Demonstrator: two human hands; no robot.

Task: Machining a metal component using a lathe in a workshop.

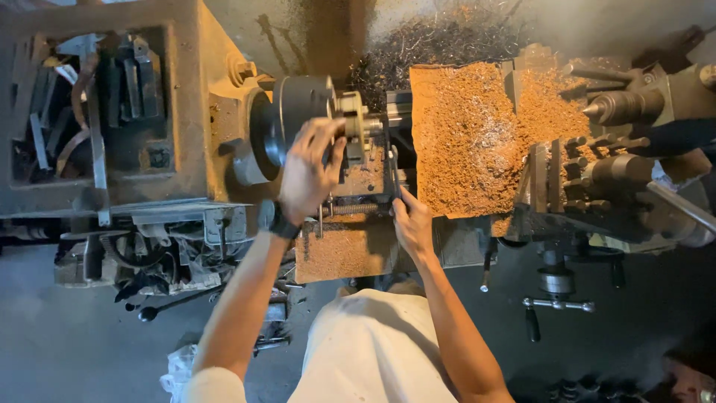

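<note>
Seen from above, a person in a pale shirt stands at an old metal lathe. At far left, a recessed tray [82, 104] in the headstock holds a jumble of dark tools. Next comes the round dark chuck [294, 112], its turning axis running left to right along the machine. The left hand [309, 175], a dark band at the wrist, lies spread over the chuck's right face and a small brass-coloured workpiece [350, 112] sticking out of it; the fingers curl loosely round that part, a grip that cups rather than clenches. Just to the right and nearer the body, the right hand [410, 220] is closed on a slim upright handle [395, 186] by the carriage. The workpiece lies up and left of this hand, so the left hand is nearer. Further right, orange-brown shavings [470, 142] blanket the carriage, then the tailstock [634, 104] points left along the same axis.
</note>
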